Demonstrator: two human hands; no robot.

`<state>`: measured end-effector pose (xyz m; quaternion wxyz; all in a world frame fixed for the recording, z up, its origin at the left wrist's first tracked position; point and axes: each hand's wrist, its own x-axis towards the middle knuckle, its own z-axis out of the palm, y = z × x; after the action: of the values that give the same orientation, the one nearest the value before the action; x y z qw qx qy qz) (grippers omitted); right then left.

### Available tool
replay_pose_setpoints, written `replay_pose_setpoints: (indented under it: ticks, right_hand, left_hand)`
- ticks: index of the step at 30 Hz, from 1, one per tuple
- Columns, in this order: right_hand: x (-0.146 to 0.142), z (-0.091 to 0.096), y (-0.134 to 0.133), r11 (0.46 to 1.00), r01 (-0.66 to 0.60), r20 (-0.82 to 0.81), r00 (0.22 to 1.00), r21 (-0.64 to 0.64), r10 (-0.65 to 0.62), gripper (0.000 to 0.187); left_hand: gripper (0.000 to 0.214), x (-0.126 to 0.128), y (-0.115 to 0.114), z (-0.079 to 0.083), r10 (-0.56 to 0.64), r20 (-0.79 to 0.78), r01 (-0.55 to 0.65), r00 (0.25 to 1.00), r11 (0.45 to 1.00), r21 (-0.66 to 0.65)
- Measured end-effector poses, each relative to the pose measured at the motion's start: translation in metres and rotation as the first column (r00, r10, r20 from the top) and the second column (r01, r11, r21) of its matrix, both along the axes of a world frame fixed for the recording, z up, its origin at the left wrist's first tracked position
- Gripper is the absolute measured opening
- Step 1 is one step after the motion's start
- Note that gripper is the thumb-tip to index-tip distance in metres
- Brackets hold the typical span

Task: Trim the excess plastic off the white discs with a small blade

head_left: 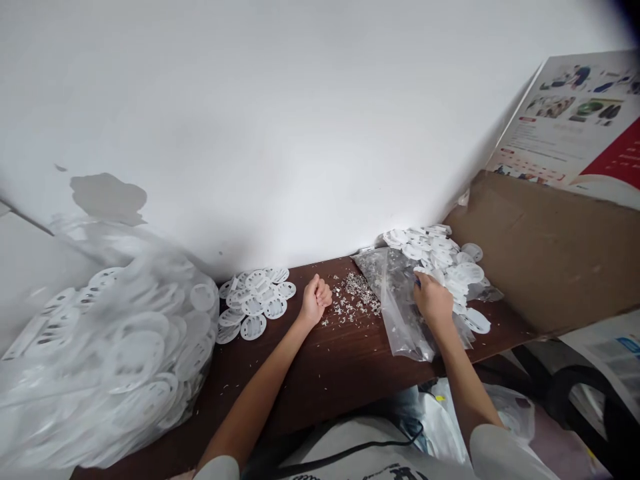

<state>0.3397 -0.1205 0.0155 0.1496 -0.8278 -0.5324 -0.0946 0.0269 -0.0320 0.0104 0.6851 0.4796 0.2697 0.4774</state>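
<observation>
My left hand [315, 301] is curled into a loose fist above the brown table, at the left edge of a scatter of small shiny metal pieces [357, 292]. Whatever its fingers hold, if anything, is hidden. Over a clear plastic bag [395, 320], my right hand [434, 300] is closed, with a white round plastic plate [424, 272] at its fingertips. Behind and right of that hand lies a heap of similar white plates [467, 273]. Left of my left hand is a smaller group of slotted white plates [257, 297].
A large clear bag [135, 353] full of white plates fills the left side. The brown table [345, 367] meets a white wall [300, 133] at the back. A cardboard sheet [540, 253] and a printed poster [565, 133] stand at the right. Plastic bags lie below the front edge.
</observation>
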Motion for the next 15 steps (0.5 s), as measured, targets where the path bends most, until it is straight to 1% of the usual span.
replay_pose_setpoints:
  ticks: [2,3,5,6,7,9,10,11,13,15]
  right_hand:
    - [-0.001,0.001,-0.003,0.996,-0.002,-0.027,1.000,0.094,0.004,0.038]
    - [-0.003,0.002,-0.005,0.991,-0.008,-0.045,0.999,0.137,0.014,0.038]
    - [-0.008,0.006,-0.009,0.977,-0.027,-0.086,0.995,0.213,0.046,0.036]
    - [-0.011,0.008,-0.011,0.968,-0.041,-0.106,0.992,0.248,0.069,0.036]
    - [-0.015,0.011,-0.014,0.958,-0.056,-0.123,0.988,0.280,0.093,0.036]
    - [-0.022,0.016,-0.019,0.939,-0.081,-0.152,0.979,0.333,0.139,0.037]
    - [-0.026,0.020,-0.020,0.931,-0.099,-0.166,0.972,0.353,0.166,0.038]
    - [-0.030,0.024,-0.021,0.922,-0.119,-0.183,0.963,0.368,0.197,0.039]
    - [-0.041,0.032,-0.020,0.902,-0.190,-0.230,0.928,0.388,0.294,0.040]
    - [-0.056,0.041,-0.016,0.870,-0.263,-0.300,0.863,0.418,0.406,0.037]
  left_hand:
    - [0.061,0.000,-0.007,0.000,0.092,-0.208,-0.053,0.974,0.981,0.188]
    - [0.060,0.000,-0.011,0.000,0.124,-0.274,-0.053,0.954,0.966,0.251]
    - [0.054,0.000,-0.021,0.001,0.147,-0.359,-0.016,0.922,0.940,0.342]
    - [0.049,0.000,-0.025,0.002,0.157,-0.406,0.019,0.900,0.917,0.398]
    - [0.045,-0.001,-0.029,0.004,0.193,-0.476,0.074,0.858,0.871,0.486]
    - [0.039,-0.002,-0.033,0.007,0.278,-0.568,0.175,0.775,0.769,0.615]
    - [0.036,-0.003,-0.034,0.009,0.312,-0.582,0.200,0.751,0.732,0.651]
    - [0.034,-0.005,-0.034,0.010,0.327,-0.576,0.201,0.749,0.716,0.669]
    - [0.029,-0.007,-0.032,0.014,0.330,-0.540,0.180,0.774,0.703,0.688]
    - [0.022,-0.009,-0.030,0.016,0.350,-0.526,0.174,0.775,0.682,0.711]
